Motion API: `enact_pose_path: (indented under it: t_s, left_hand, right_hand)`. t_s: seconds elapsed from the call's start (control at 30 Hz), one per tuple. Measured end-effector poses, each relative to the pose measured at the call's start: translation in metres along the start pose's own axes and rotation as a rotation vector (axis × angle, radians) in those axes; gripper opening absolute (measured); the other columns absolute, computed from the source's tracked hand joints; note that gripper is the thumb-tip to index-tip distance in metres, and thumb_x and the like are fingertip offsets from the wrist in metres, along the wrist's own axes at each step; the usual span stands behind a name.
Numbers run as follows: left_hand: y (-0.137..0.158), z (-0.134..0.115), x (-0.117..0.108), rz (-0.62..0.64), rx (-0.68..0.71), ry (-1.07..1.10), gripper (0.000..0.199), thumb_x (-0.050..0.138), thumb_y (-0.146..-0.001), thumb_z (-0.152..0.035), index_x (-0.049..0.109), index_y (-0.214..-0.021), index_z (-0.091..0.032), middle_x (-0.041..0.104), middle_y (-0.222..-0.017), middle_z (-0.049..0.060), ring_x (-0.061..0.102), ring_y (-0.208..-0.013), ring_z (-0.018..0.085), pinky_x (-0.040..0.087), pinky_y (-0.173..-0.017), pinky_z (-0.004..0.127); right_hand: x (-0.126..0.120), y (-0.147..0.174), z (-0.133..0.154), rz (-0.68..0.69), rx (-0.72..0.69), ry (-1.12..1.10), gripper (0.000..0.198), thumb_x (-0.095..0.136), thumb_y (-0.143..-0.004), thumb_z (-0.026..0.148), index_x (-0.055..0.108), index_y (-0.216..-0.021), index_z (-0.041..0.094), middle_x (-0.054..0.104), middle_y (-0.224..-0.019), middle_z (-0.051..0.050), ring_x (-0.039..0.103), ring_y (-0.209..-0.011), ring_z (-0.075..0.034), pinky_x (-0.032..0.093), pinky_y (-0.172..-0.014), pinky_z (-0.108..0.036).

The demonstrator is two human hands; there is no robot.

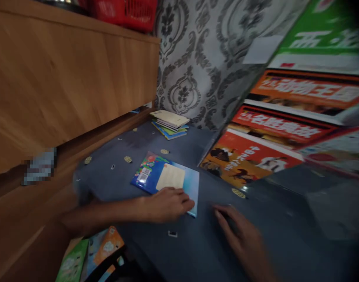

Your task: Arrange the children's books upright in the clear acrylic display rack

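A blue book [170, 176] with a cream panel and a barcode lies flat on the dark grey table cover. My left hand [170, 203] reaches in from the left and is closed over the book's near edge; its fingers are bent and pressed together, and the thumb's grip is partly hidden. Off to the right of the book, my right hand [240, 235] hovers low by the table, a little blurred. Its thumb and forefinger are apart, with nothing between them.
A small stack of thin books [169, 122] sits at the table's far corner. Rising on the right is a rack of picture books [261, 129]. A wooden cabinet [79, 74] carrying a red basket [126, 13] borders the left. More books [94, 252] lie below the table edge.
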State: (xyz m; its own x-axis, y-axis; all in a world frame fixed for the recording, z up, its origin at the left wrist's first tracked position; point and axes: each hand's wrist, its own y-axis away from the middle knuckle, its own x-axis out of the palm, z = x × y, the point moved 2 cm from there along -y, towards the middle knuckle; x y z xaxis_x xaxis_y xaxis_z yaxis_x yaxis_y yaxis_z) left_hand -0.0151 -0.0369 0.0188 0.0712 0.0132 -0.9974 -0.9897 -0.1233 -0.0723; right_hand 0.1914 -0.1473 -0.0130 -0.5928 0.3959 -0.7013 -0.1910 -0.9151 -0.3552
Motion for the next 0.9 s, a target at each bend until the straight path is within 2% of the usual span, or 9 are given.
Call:
enact_pose_path:
  t_s: [0.1, 0.17, 0.23, 0.37, 0.47, 0.63, 0.8, 0.9]
  left_hand:
    - [0.015, 0.044, 0.007, -0.031, -0.091, 0.076, 0.029, 0.048, -0.101, -0.015, 0.056, -0.129, -0.012, 0.064, -0.137, 0.015, 0.058, -0.128, 0.022, 0.044, -0.108, 0.037]
    - [0.021, 0.067, 0.016, -0.051, -0.13, 0.131, 0.035, 0.044, -0.105, -0.023, 0.052, -0.138, -0.013, 0.055, -0.149, 0.015, 0.047, -0.142, 0.022, 0.035, -0.117, 0.042]
    - [0.024, 0.085, 0.023, -0.065, -0.147, 0.171, 0.038, 0.042, -0.106, -0.028, 0.05, -0.141, -0.015, 0.052, -0.152, 0.015, 0.041, -0.146, 0.021, 0.031, -0.12, 0.044]
    - [0.019, 0.11, 0.029, -0.083, -0.189, 0.15, 0.038, 0.045, -0.104, -0.024, 0.051, -0.139, -0.013, 0.053, -0.151, 0.016, 0.045, -0.143, 0.022, 0.033, -0.117, 0.042]
    - [0.013, 0.123, 0.026, -0.103, -0.208, 0.112, 0.035, 0.044, -0.101, -0.016, 0.055, -0.134, -0.012, 0.059, -0.144, 0.015, 0.053, -0.134, 0.022, 0.037, -0.112, 0.04]
    - [0.006, 0.133, 0.024, -0.109, -0.288, 0.04, 0.029, 0.042, -0.102, -0.02, 0.06, -0.123, -0.015, 0.067, -0.126, 0.012, 0.061, -0.117, 0.024, 0.045, -0.099, 0.041]
    - [0.002, 0.133, 0.027, -0.112, -0.321, -0.017, 0.029, 0.041, -0.103, -0.023, 0.06, -0.122, -0.013, 0.065, -0.123, 0.012, 0.058, -0.116, 0.026, 0.047, -0.094, 0.041]
    - [0.001, 0.132, 0.029, -0.132, -0.316, -0.049, 0.031, 0.04, -0.104, -0.025, 0.061, -0.122, -0.013, 0.064, -0.12, 0.013, 0.057, -0.114, 0.027, 0.047, -0.093, 0.042]
  right_hand:
    - [0.025, -0.026, 0.027, 0.088, -0.126, -0.017, 0.039, 0.043, -0.1, 0.051, 0.072, -0.103, 0.025, 0.075, -0.104, -0.01, 0.073, -0.096, -0.025, 0.06, -0.086, -0.038]
    - [0.045, -0.043, 0.041, 0.143, -0.211, -0.02, 0.037, 0.042, -0.101, 0.046, 0.071, -0.109, 0.025, 0.073, -0.112, -0.011, 0.07, -0.104, -0.026, 0.058, -0.092, -0.04]
    - [0.065, -0.058, 0.051, 0.184, -0.288, -0.007, 0.035, 0.041, -0.102, 0.041, 0.069, -0.115, 0.025, 0.069, -0.121, -0.011, 0.067, -0.113, -0.026, 0.056, -0.097, -0.042]
    - [0.101, -0.081, 0.056, 0.202, -0.369, 0.048, 0.035, 0.04, -0.101, 0.036, 0.063, -0.124, 0.024, 0.065, -0.127, -0.012, 0.063, -0.118, -0.026, 0.054, -0.1, -0.042]
    - [0.117, -0.093, 0.05, 0.168, -0.38, 0.12, 0.038, 0.038, -0.101, 0.037, 0.059, -0.129, 0.021, 0.066, -0.126, -0.014, 0.06, -0.119, -0.029, 0.051, -0.101, -0.046]
    - [0.124, -0.103, 0.033, 0.096, -0.347, 0.345, 0.045, 0.034, -0.101, 0.041, 0.06, -0.129, 0.016, 0.065, -0.127, -0.017, 0.059, -0.121, -0.032, 0.045, -0.105, -0.052]
    - [0.126, -0.104, 0.02, 0.081, -0.279, 0.474, 0.05, 0.033, -0.1, 0.044, 0.058, -0.133, 0.017, 0.06, -0.139, -0.018, 0.055, -0.131, -0.033, 0.041, -0.109, -0.056]
    - [0.128, -0.104, 0.018, 0.081, -0.269, 0.486, 0.052, 0.03, -0.099, 0.047, 0.059, -0.132, 0.018, 0.061, -0.139, -0.018, 0.056, -0.13, -0.033, 0.041, -0.109, -0.056]
